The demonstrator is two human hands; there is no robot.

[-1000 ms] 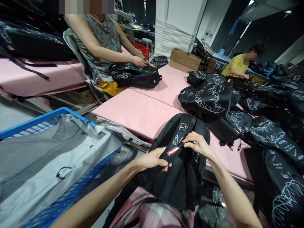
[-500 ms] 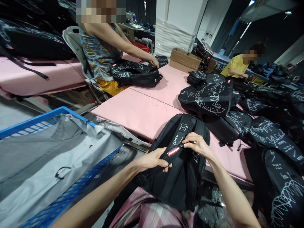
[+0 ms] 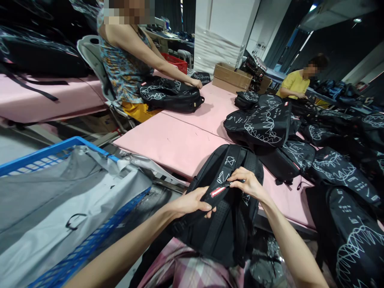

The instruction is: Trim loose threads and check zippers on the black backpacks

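I have the black backpack (image 3: 223, 236) over the plaid-clad lap (image 3: 192, 270), at the pink table's (image 3: 177, 140) near edge. My left hand (image 3: 192, 201) is curled closed around its strap (image 3: 224, 171); my right hand (image 3: 246, 184) pinches a small dark piece, too tiny to identify, beside the red label (image 3: 217, 192).

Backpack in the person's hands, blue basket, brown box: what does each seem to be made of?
Backpack: probably woven synthetic fabric, mostly matte black; it looks soft, with dotted, mesh-like patches.
Blue basket: likely moulded plastic, fairly smooth; its side is an open lattice.
Brown box: apparently cardboard, dull; thin, flat brown sides.
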